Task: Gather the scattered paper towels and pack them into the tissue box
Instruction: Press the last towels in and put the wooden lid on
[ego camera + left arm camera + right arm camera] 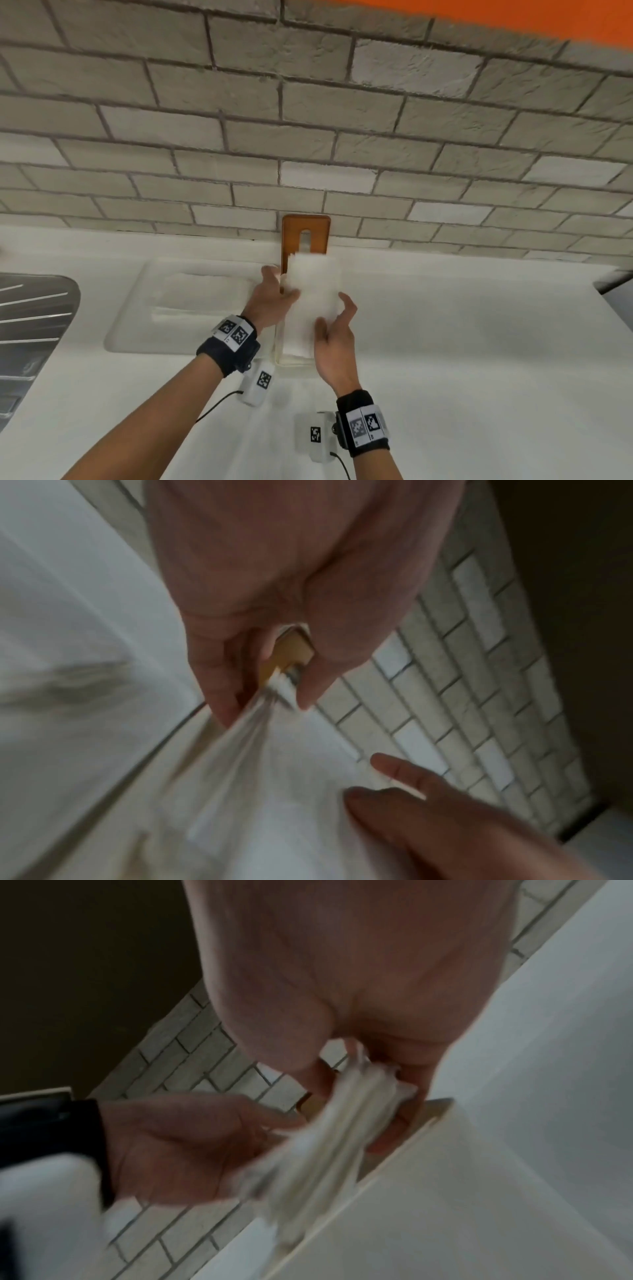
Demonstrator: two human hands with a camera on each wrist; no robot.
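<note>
A stack of white paper towels (313, 294) is held up over the open white tissue box (294, 364) on the counter. My left hand (275, 296) pinches the stack's left edge between thumb and fingers (219, 685). My right hand (335, 322) grips the stack's near right side, with the towels (342, 1123) running between its thumb and fingers. The box's wooden lid (291, 236), which has a slot in it, stands against the brick wall just behind the stack. More towels lie inside the box, partly hidden by the stack. All views are motion-blurred.
A white counter (462, 342) runs along a pale brick wall (308, 120). Left of the box is a shallow recess (191, 301) in the counter. A metal sink drainer (34, 325) sits at the far left, and a dark edge (616, 287) at the far right.
</note>
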